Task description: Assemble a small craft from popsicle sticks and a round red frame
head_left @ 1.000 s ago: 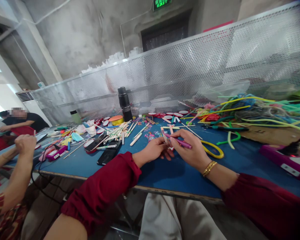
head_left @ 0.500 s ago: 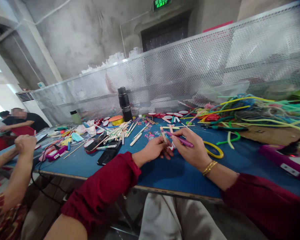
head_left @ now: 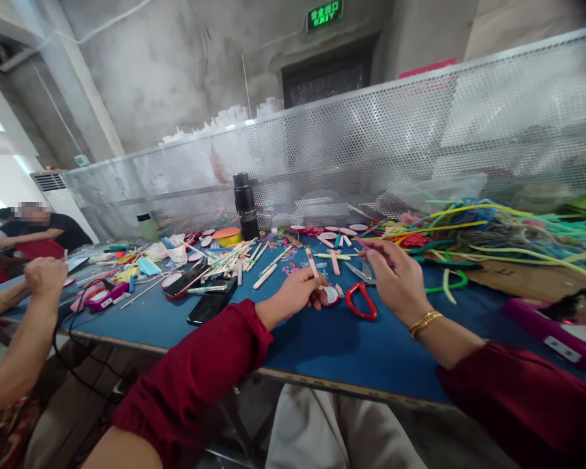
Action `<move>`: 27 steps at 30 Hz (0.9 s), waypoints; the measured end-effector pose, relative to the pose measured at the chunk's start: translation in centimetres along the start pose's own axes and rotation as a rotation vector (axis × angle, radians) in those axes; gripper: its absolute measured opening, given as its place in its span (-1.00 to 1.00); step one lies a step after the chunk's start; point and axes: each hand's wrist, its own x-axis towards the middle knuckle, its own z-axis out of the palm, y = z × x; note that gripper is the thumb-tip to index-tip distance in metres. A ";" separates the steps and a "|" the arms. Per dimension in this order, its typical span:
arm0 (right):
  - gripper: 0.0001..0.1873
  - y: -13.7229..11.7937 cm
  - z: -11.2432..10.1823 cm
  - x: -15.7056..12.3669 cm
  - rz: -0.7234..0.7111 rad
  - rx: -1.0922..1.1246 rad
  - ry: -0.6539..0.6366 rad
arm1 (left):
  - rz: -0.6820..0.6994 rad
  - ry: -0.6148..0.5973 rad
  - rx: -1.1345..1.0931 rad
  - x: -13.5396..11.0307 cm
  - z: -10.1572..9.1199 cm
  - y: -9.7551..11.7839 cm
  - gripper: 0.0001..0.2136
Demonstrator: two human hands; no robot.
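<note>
My left hand rests on the blue table, its fingers pinched round a thin pale stick that points up and away. A small round red-and-white disc lies just under its fingertips. My right hand hovers a little to the right, closed on a thin purple pen that sticks out to the left of the fingers. Between the two hands lie red-handled scissors, blades pointing away, touched by neither hand.
Sticks, discs and rubber bands litter the table behind my hands, beside a black bottle and a black phone. A tangle of coloured tubes and a pink device sit right. A co-worker's hands work at left. A perforated metal screen backs the table.
My right hand has lifted and shifted right with the purple pen, away from the left hand, uncovering the red scissors. The left hand stayed put with its stick. The view tilted slightly.
</note>
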 end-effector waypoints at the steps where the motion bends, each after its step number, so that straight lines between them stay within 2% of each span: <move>1: -0.61 0.5 0.0 0.6 0.018 -0.037 -0.045 | -0.007 0.000 0.000 0.0 0.0 0.1 -0.91; 6: -0.45 3.1 1.3 3.5 -0.069 -0.436 -0.347 | -0.031 -0.060 0.031 -0.2 -0.1 0.2 -0.94; 8: -0.40 4.0 2.2 4.2 -0.024 -0.606 -0.483 | -0.045 -0.089 0.046 -0.2 -0.1 0.2 -0.92; 10: -0.39 4.7 3.1 4.7 0.011 -0.705 -0.562 | -0.050 -0.096 0.054 -0.3 0.0 0.2 -0.91; 17: -0.42 5.9 5.1 4.7 -0.042 -0.805 -0.615 | -0.013 -0.146 0.073 -0.1 0.1 -0.3 -0.89; 27: -0.35 6.8 5.3 4.5 -0.080 -0.840 -0.624 | -0.018 -0.147 0.081 -0.1 0.0 -0.4 -0.87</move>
